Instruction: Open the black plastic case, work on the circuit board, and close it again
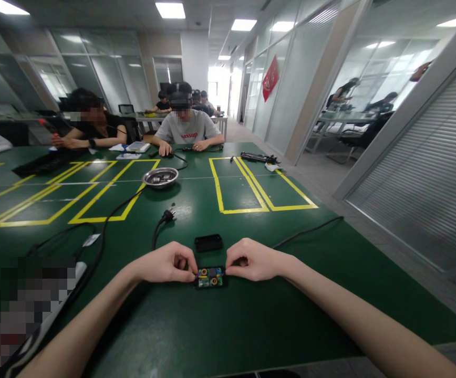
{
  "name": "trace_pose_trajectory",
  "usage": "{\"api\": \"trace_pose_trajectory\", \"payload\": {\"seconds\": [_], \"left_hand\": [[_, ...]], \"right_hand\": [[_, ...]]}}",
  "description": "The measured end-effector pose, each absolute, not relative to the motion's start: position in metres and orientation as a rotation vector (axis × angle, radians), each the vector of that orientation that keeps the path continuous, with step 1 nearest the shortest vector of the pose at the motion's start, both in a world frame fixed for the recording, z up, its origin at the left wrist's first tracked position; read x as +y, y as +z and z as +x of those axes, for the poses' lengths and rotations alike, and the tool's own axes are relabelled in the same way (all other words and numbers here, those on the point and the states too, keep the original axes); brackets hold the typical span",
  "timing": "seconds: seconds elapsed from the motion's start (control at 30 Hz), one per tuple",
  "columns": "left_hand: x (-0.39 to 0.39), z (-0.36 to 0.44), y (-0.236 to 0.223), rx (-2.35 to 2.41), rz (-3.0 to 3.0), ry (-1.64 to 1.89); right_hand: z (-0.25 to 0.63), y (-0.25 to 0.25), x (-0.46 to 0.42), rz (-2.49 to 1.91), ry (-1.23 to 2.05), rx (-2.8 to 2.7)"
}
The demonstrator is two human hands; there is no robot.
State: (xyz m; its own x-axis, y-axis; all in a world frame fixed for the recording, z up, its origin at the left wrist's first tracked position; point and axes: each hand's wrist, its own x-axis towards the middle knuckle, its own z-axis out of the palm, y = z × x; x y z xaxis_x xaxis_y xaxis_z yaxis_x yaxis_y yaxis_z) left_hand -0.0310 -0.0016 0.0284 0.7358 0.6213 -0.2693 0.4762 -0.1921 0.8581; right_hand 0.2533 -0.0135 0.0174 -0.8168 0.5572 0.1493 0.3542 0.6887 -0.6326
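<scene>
An opened power adapter lies on the green table in front of me. Its black lower shell holds a circuit board with two copper-coloured coils and several small parts. My left hand pinches it at the left end, thumb and forefinger together. At the opposite end, my right hand has its thumb and forefinger closed in the same way. Whether the fingertips grip the shell or the cord ends is hidden. Just beyond the board sits the loose black cover, hollow side up.
A black plug on a cord lies beyond my left hand. A black cable runs off to the right. Farther back stand a metal bowl with small parts and yellow tape outlines. A person sits across the table.
</scene>
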Motion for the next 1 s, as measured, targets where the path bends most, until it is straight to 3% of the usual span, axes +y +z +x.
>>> {"api": "trace_pose_trajectory", "payload": {"seconds": [0.37, 1.0], "left_hand": [[-0.002, -0.027, 0.031, 0.885, 1.764, 0.162], [0.004, -0.029, 0.033, 0.849, 1.781, 0.193]], "right_hand": [[0.245, 0.016, -0.017, -0.896, 0.561, -2.714], [0.239, 0.017, -0.02, -0.976, 0.38, -2.745]]}}
